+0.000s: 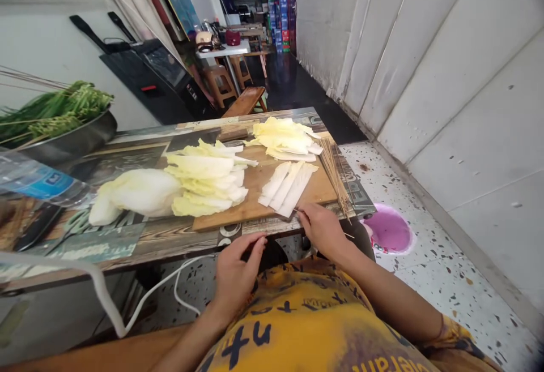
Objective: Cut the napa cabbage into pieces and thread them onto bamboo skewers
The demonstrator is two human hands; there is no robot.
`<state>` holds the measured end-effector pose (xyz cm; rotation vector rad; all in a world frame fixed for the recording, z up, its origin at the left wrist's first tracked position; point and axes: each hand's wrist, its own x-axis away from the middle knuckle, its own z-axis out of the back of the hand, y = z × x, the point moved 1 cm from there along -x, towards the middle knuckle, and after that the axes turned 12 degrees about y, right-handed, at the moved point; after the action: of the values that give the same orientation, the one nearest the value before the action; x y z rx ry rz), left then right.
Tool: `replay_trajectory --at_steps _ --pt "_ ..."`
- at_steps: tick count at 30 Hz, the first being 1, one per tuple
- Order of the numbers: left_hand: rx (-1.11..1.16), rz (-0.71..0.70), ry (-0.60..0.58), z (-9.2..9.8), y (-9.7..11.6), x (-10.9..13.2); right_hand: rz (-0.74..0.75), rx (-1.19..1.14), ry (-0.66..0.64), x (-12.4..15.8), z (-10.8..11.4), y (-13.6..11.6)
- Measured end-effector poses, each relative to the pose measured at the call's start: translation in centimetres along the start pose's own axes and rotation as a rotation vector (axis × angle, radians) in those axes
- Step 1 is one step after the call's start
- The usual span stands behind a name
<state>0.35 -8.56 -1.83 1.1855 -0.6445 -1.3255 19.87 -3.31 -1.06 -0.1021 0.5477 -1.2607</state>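
A wooden cutting board (259, 188) lies on the table, carrying cut napa cabbage strips (287, 186), a stack of larger leaves (208, 182) and a pile of pale leaves (284, 137) at the far end. My right hand (321, 226) rests at the board's near edge, fingertips pinching what looks like a thin skewer by the strips. My left hand (238, 273) hangs below the table edge, fingers loosely curled, nothing visible in it. A bundle of bamboo skewers (334, 174) lies along the board's right side.
A half cabbage (136, 193) lies left of the board. A metal bowl of green chives (63, 120) stands at far left, with a plastic bottle (38, 182) and scissors (72, 226) nearby. A pink bucket (389, 230) sits on the floor at right. A white cable (106, 298) hangs below.
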Motion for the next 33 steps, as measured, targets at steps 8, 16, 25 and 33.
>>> replay_trajectory --at_steps 8,16,25,33 --pt "-0.545 -0.874 -0.026 -4.1 -0.9 -2.4 0.027 0.157 -0.075 1.4 1.2 -0.4" --pt "-0.683 -0.808 -0.074 -5.5 -1.2 -3.5 0.055 0.033 0.047 2.5 0.7 1.9" --pt "-0.672 -0.870 -0.176 -5.4 -1.1 -5.0 0.085 0.038 0.007 2.1 0.7 2.2" --pt "-0.693 -0.907 -0.132 -5.5 -1.5 -5.2 0.064 0.129 -0.072 1.4 -0.1 1.6"
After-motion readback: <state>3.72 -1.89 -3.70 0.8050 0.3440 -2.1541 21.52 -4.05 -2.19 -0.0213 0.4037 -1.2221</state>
